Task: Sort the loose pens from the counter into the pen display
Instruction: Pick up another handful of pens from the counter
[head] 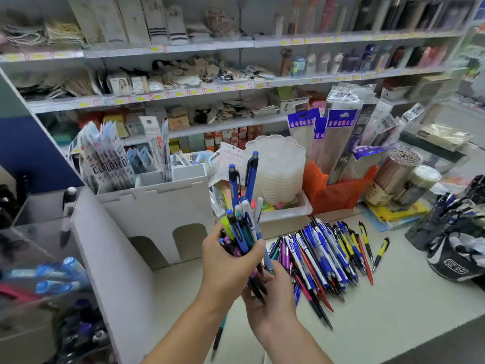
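Just above the bench [393, 324], at the middle of my view, I hold a bundle of pens [242, 232] between both hands. My left hand [225, 261] curls around the middle of the bundle, fingers wrapped over the barrels. My right hand [270, 298] sits just below it, cupping the lower ends, though I cannot tell how firmly it grips. The bundle stands nearly upright, tips down, with two blue pens rising taller than the rest.

To my left stands the white pen display [157, 206], its arched openings facing me and its top compartments just left of the bundle's upper ends. The left hand is the nearer one to it, so I judge the coming move goes leftward and up.

To my right, the loose pile of pens [322, 256] lies flat on the bench, long axes running away from me, with a yellow pen [381, 252] apart on its far side.
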